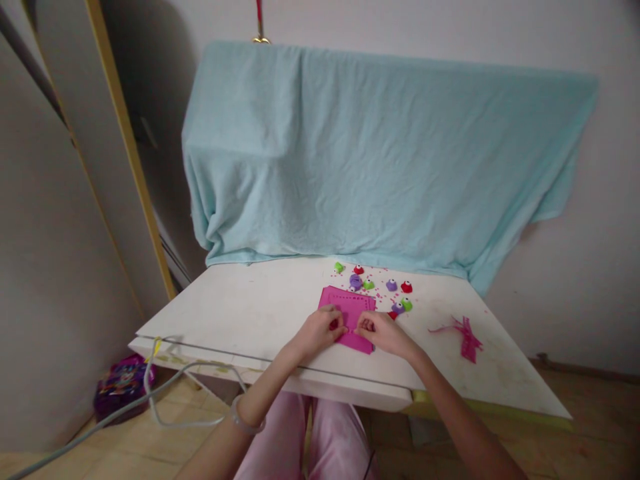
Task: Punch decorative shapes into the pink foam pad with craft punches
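Both hands are working on a pink sheet (349, 319) lying flat near the front edge of the worktop (250, 313). The left hand (323, 328) is pressing on the sheet's 8 o'clock corner, fingers curled down onto it; something small and red seems to be under the fingertips, too small to identify. The right hand (383, 331) is pinching the sheet's near edge at about 5 o'clock, fingers closed on the foam or paper. Whether either hand is gripping a tool, I cannot tell.

Judgement on doing this step well: the sheet is looking thin and light, so one hand should be pinning it flat while the other is working the edge. Pressure should be going straight down, so the sheet is not sliding toward the worktop's front lip.

Surroundings: small craft punches (390, 285), in green, red and purple, are sitting in a loose cluster at 12 to 2 o'clock from the sheet, the nearest almost touching its far right corner. Pink confetti is scattered among them. Pink strip scraps (467, 337) are lying well apart at 3 o'clock. A blue cloth (380, 160) is hanging behind. A grey cable (165, 393) is looping off the worktop at 8 o'clock, close to the left forearm, a likely snag.
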Tool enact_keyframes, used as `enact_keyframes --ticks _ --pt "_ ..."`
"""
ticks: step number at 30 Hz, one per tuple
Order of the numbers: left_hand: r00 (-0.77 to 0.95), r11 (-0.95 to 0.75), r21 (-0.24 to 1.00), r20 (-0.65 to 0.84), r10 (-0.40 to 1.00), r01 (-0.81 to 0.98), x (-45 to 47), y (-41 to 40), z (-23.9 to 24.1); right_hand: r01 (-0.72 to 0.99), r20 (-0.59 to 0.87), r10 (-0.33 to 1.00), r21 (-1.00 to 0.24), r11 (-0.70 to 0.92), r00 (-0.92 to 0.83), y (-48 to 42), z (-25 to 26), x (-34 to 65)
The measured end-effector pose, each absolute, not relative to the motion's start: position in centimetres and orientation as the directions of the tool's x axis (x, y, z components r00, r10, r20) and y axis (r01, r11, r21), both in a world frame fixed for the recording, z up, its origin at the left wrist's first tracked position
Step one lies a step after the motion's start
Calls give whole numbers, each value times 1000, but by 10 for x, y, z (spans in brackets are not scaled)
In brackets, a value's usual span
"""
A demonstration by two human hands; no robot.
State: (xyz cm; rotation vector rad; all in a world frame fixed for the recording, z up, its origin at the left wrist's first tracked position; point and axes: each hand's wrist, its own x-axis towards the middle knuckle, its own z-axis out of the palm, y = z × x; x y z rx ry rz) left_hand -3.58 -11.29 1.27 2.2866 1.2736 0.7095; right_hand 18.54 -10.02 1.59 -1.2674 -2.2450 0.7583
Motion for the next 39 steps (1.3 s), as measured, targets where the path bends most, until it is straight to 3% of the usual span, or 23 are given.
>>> enact_keyframes --ticks 13,22,33,39 --pt "502 -519 533 193 843 668 -39 -112 20 677 99 894 -619 399 -436 -99 16 183" --pt "499 -600 535 339 798 595 -37 -126 18 688 146 889 -583 431 -434 -106 19 181" --pt "592 -674 550 355 723 493 -48 -126 13 678 254 876 -558 478 -409 -112 14 180" --pt "458 -550 710 350 817 439 -56 -127 11 662 266 878 -579 476 -398 -114 14 181"
